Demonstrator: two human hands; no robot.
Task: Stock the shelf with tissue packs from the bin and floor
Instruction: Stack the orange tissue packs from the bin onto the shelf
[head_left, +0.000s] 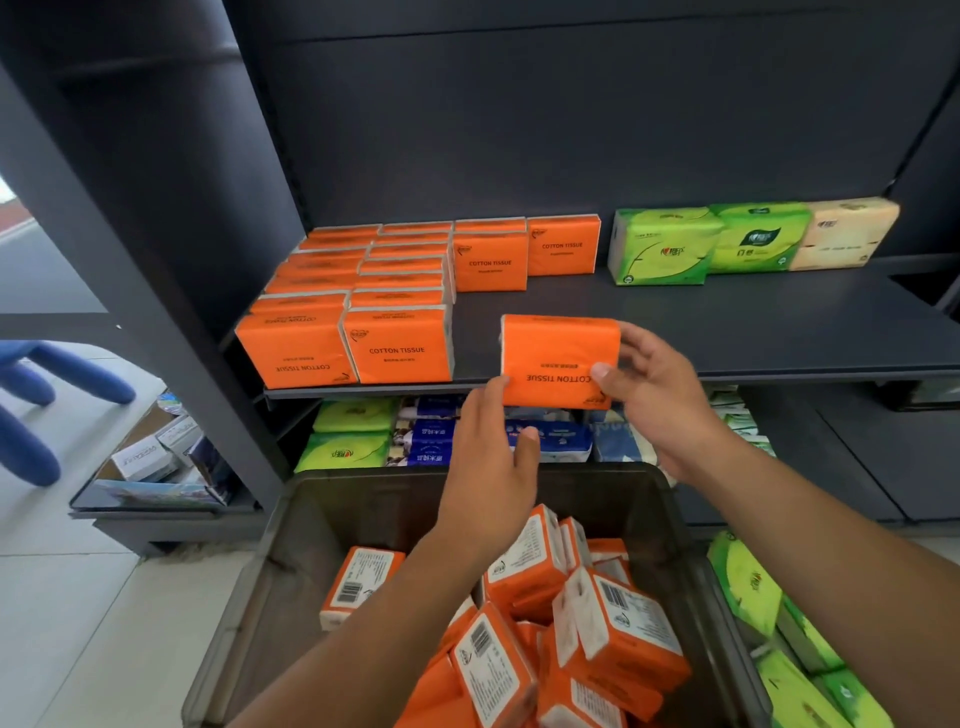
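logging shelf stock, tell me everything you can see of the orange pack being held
The orange tissue pack is a rectangular block in glossy plastic wrap, front facing the camera upside down, COTTON TISSUE inverted. It is held upright at the shelf front edge, right of the stocked orange rows. The right hand pinches its right side, thumb on the front; fingertips of the left hand touch its lower left corner.
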